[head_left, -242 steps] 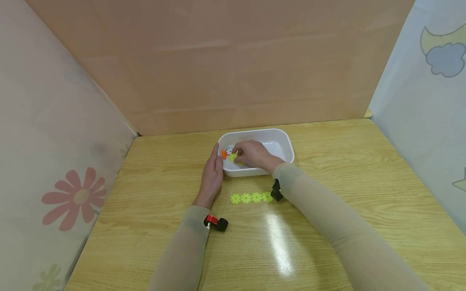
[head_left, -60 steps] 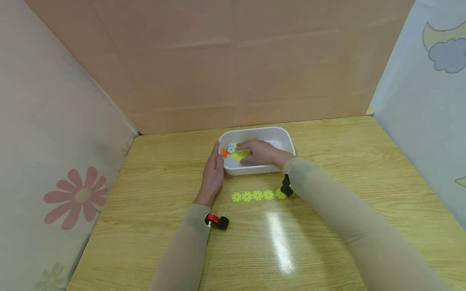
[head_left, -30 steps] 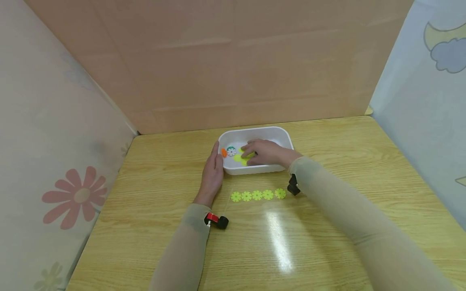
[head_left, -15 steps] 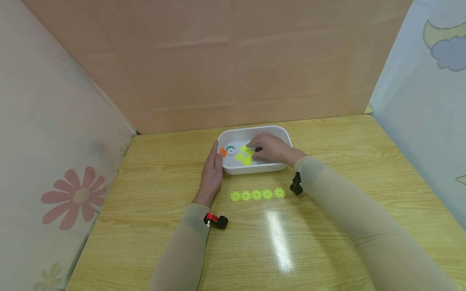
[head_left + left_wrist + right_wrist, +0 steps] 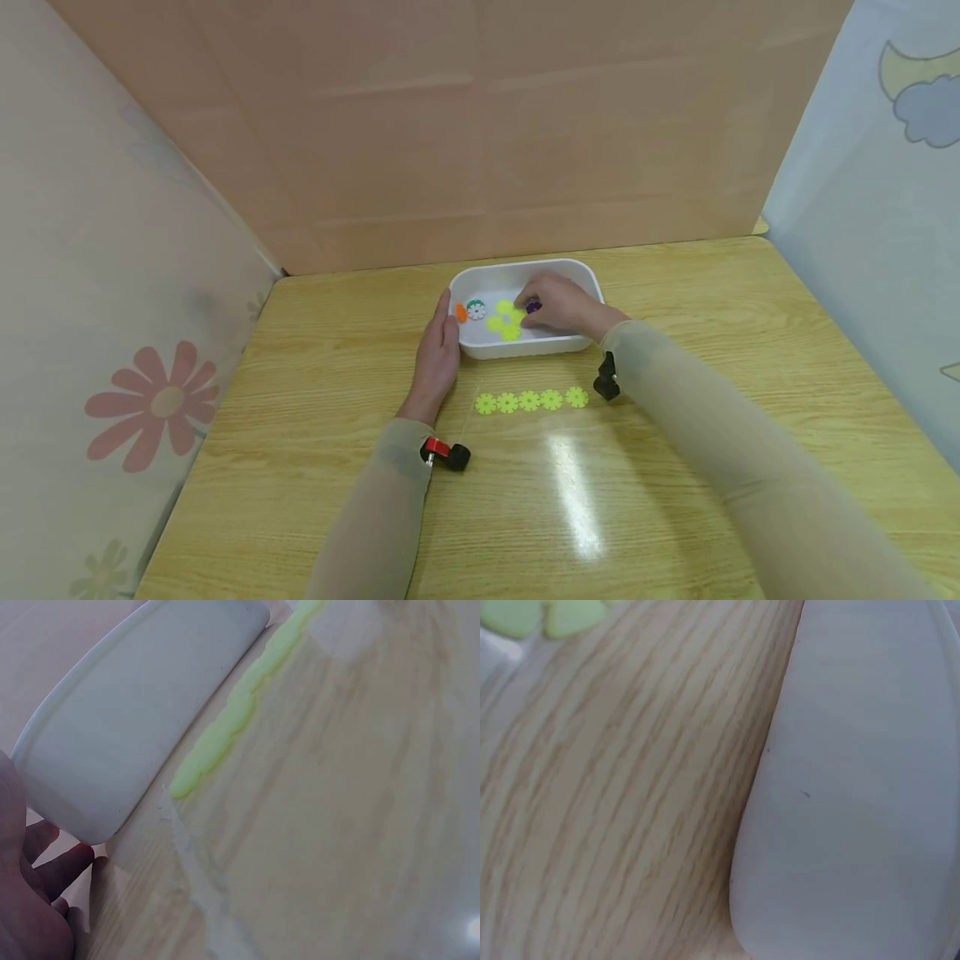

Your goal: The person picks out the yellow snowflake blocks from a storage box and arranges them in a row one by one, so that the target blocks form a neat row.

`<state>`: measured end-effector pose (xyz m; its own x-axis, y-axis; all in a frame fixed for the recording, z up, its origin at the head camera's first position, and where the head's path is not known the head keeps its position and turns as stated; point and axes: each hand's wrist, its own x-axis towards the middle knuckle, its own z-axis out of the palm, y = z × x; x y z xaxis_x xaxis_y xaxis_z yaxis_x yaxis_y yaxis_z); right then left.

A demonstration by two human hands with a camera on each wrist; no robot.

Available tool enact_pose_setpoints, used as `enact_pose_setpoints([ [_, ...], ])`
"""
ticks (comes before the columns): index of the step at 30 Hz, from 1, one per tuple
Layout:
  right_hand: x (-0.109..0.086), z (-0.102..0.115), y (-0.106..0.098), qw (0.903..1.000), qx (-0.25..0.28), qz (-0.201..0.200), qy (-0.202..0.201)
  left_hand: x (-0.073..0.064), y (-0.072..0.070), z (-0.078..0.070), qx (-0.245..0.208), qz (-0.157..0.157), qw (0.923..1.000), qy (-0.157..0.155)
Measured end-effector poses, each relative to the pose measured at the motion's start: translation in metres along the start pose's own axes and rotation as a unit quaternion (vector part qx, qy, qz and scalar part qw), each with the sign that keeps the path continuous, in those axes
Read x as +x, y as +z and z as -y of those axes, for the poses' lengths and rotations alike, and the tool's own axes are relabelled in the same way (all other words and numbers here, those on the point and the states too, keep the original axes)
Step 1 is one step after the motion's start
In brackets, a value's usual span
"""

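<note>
By a half-hidden purple piece (image 5: 533,307), the right hand (image 5: 561,303) bends its fingers, grip unclear.

Sleeves (image 5: 720,450): long, beige. Left wrist unit (image 5: 458,457), lower centre of frame: black, with red part (image 5: 437,447). Right wrist unit (image 5: 606,383): black.

You can't read any words, letters or numbers in any of the three views. You can't make out a label, a brand name or a sign here either.
</note>
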<state>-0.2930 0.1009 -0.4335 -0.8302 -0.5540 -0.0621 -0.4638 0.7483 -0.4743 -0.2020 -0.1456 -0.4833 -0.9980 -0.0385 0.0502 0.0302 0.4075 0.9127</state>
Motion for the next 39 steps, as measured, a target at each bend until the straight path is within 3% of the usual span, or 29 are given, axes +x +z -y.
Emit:
enact_pose_setpoints([
  [15, 0.002, 0.0018, 0.0042, 1.0, 0.005, -0.008, 0.001, -0.0026, -0.0006, -0.0026, 0.001, 0.002, 0.9999, -0.014],
  [24, 0.002, 0.0021, 0.0044, 0.9998, -0.006, -0.009, -0.018, -0.0018, -0.0009, -0.0008, 0.001, 0.001, 1.0, -0.009],
  [39, -0.0037, 0.0054, 0.0016, 0.9996, -0.013, -0.022, -0.011, -0.0017, -0.0015, 0.0, 0.002, 0.002, 1.0, 0.0],
])
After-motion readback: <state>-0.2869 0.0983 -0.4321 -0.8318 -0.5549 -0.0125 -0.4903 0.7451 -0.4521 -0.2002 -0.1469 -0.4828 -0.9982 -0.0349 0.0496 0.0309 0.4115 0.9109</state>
